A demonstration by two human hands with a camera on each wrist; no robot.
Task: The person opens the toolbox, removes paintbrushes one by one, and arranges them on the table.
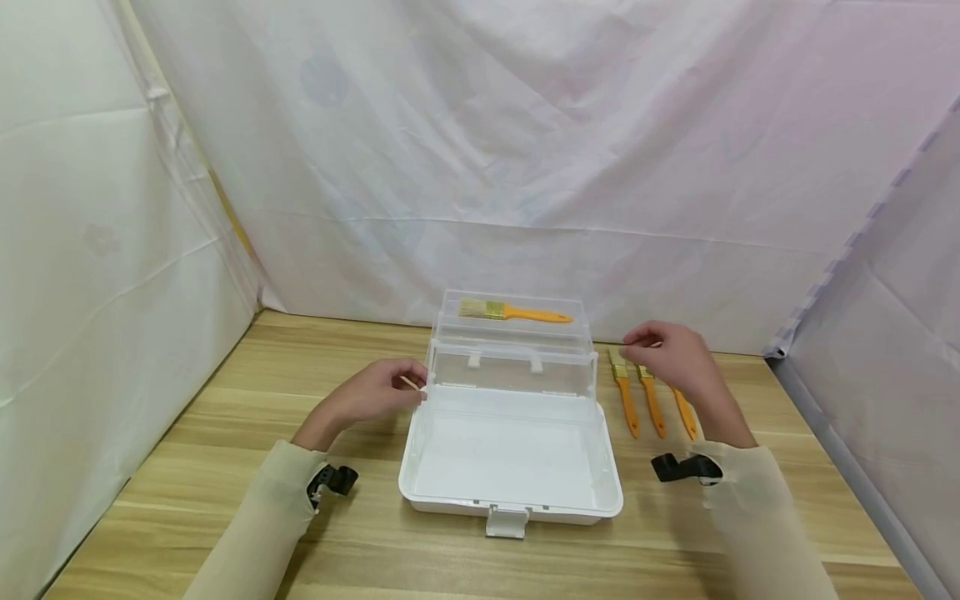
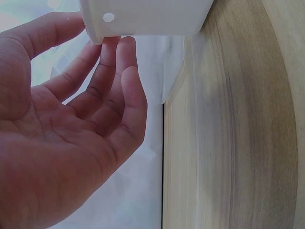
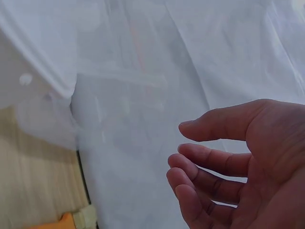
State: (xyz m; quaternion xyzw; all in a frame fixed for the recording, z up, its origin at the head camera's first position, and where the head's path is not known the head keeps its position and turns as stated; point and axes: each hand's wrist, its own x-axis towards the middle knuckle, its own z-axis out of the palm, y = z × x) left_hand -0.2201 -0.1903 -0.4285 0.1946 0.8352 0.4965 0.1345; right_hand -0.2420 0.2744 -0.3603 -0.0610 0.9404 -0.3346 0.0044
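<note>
A white plastic box [image 1: 615, 492] stands with its clear lid [image 1: 487, 372] tilted back. My left hand [image 1: 378, 387] pinches the box's rear left corner; in the left wrist view the thumb and fingers of that hand [image 2: 81, 109] meet the rim of the white wall [image 2: 152, 18]. A paintbrush [image 1: 536, 315] with an orange handle lies across the lid. My right hand [image 1: 671, 354] is over the bristle ends of three more paintbrushes [image 1: 625, 396] right of the box, partly covering them. In the right wrist view its loosely bent fingers [image 3: 217, 160] hold nothing.
Wood-grain table [image 1: 345, 533] spreads under everything. White cloth hangs [image 1: 525, 167] behind the box and along both sides. A latch [image 1: 507, 522] juts from the box front. Black wrist mounts [image 1: 686, 468] sit at my sleeves.
</note>
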